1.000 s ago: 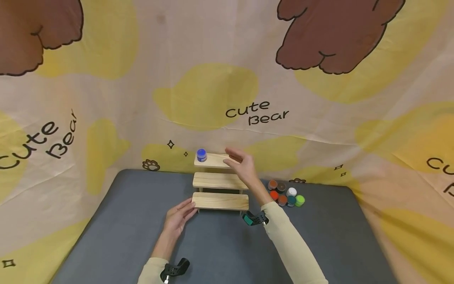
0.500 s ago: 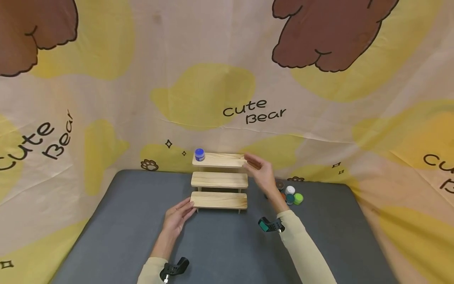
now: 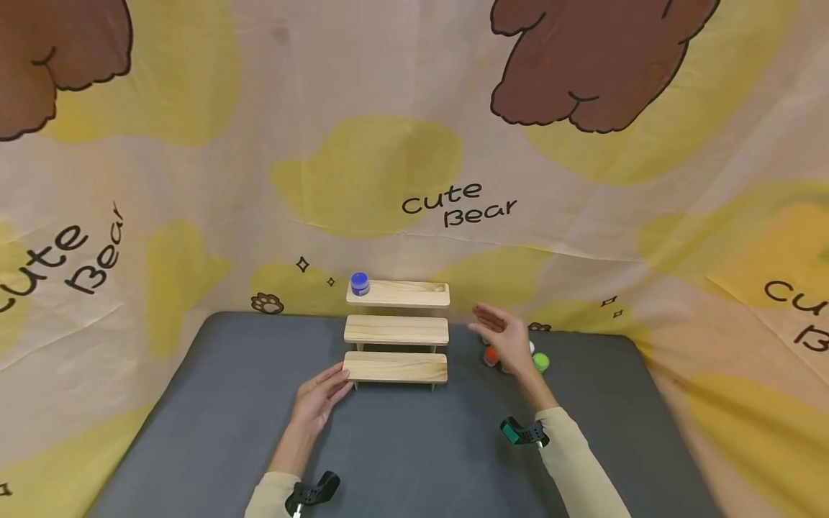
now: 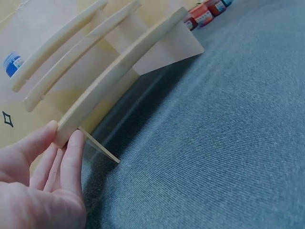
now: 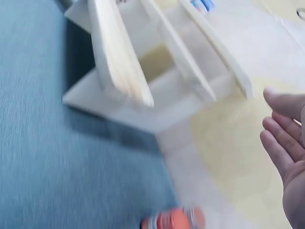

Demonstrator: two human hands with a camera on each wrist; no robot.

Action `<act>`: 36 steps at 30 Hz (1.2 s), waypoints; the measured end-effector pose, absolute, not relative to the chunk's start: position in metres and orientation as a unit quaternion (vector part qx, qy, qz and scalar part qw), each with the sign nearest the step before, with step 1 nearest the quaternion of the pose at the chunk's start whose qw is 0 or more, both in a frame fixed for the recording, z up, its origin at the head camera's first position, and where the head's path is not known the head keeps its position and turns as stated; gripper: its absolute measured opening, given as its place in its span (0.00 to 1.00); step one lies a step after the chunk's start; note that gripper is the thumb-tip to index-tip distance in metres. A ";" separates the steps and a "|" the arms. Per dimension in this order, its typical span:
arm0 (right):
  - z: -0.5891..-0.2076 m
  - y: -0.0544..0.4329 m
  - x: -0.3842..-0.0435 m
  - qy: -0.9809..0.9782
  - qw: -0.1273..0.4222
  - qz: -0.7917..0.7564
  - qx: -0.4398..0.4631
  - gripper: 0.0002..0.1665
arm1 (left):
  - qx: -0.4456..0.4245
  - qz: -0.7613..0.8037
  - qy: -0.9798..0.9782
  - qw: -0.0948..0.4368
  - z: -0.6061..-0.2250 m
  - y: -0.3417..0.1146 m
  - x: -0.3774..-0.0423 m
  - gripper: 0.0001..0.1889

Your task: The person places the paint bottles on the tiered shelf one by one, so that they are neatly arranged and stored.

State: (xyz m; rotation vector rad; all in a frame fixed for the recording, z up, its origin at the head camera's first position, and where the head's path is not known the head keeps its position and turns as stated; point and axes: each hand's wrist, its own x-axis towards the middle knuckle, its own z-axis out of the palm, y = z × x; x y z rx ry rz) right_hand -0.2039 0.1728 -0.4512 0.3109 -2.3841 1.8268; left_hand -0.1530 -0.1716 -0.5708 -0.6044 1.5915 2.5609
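Observation:
A three-step wooden display stand (image 3: 395, 367) stands on the grey table against the cloth backdrop. My left hand (image 3: 316, 403) pinches the left end of its lowest board; in the left wrist view the thumb (image 4: 45, 136) is above the board and the fingers are below. A small blue-lidded paint jar (image 3: 359, 284) stands at the left end of the top board. My right hand (image 3: 506, 338) holds nothing, its fingers loosely extended to the right of the stand. It overlaps a cluster of paint jars, with a red jar (image 3: 491, 355) and a green jar (image 3: 540, 362) showing around it.
The grey cloth-covered table (image 3: 414, 453) reaches to a hanging printed backdrop (image 3: 363, 180) with bears and lettering, close behind the stand. In the right wrist view, orange-red jars (image 5: 174, 219) stand at the bottom edge.
My right hand has moved from the top board rightward and down toward the jar cluster, away from the stand. My left hand keeps its grip on the lowest board. The view has shifted slightly.

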 end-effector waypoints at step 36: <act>-0.549 0.322 -0.177 -0.868 0.167 0.468 0.022 0.29 | -0.200 0.829 0.522 0.029 -0.565 -0.170 -0.149 0.26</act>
